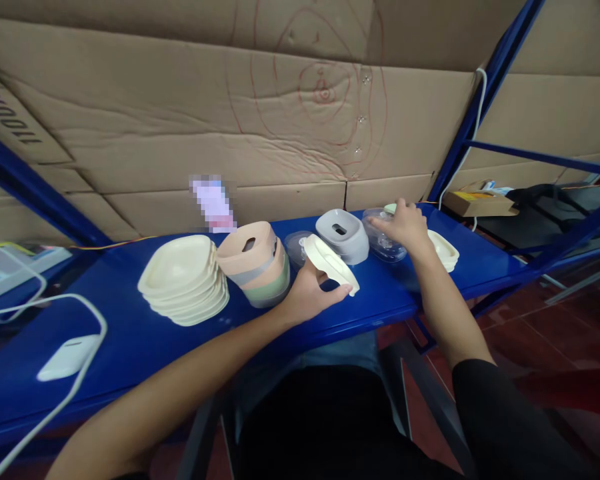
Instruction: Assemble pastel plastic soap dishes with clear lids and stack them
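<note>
Holding a cream dish (331,261) slantwise near the tabletop's (390,287) front edge, the left hand (307,293) sits left of clear lids (391,250) under the right hand (405,225), whose grip is unclear.

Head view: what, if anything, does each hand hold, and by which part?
The left hand holds a cream dish by its edge; the right hand is over clear plastic pieces: any hold cannot be told.

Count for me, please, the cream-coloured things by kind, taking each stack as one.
Cream stacks: 2, the large stack at the far left and the small stack beside the right forearm
Cream single pieces: 1, the tilted piece held in the left hand
Total: 3
</note>
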`<state>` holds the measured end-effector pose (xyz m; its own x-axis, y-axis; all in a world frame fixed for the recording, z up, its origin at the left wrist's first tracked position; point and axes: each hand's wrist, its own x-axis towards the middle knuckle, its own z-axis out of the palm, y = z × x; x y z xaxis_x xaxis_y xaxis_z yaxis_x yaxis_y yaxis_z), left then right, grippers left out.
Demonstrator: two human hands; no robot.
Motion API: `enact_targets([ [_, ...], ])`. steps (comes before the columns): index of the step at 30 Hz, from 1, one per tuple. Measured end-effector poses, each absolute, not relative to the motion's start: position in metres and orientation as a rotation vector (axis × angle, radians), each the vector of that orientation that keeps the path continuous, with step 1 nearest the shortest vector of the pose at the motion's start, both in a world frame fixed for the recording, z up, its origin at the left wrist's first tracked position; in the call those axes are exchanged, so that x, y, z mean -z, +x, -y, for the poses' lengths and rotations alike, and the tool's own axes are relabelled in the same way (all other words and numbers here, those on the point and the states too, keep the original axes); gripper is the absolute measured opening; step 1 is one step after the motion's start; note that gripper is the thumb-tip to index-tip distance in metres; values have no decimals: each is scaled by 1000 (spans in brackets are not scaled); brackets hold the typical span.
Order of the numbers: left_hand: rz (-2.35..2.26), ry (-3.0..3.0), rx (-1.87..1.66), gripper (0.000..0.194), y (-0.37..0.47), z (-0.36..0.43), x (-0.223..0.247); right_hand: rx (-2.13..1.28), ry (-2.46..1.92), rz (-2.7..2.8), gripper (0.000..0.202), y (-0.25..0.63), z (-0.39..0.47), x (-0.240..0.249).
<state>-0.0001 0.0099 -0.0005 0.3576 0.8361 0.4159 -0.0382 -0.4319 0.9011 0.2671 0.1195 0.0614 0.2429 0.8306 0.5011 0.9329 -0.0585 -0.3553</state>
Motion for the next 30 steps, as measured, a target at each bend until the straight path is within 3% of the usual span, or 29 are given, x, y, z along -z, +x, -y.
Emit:
enact_targets([
  [5, -717, 1711, -1154, 67, -1, -9, -1, 274, -1764, 1702, 83, 261, -115, -59],
  [10, -714, 1689, -1146, 75, 2, -8, 4, 393, -1308, 1847, 60, 232, -91, -69],
  [17, -773, 1688, -1302, 43, -1, -12, 4, 416, -1298, 2155, 84, 197, -76, -54],
  [24, -754, 1535, -1325, 55, 2, -11, -3, 489, -1419, 2104, 78, 190, -78, -46],
  [30, -693, 1466, -1376, 53, 0, -7, -14, 135, -984, 1878, 65, 204, -79, -54],
])
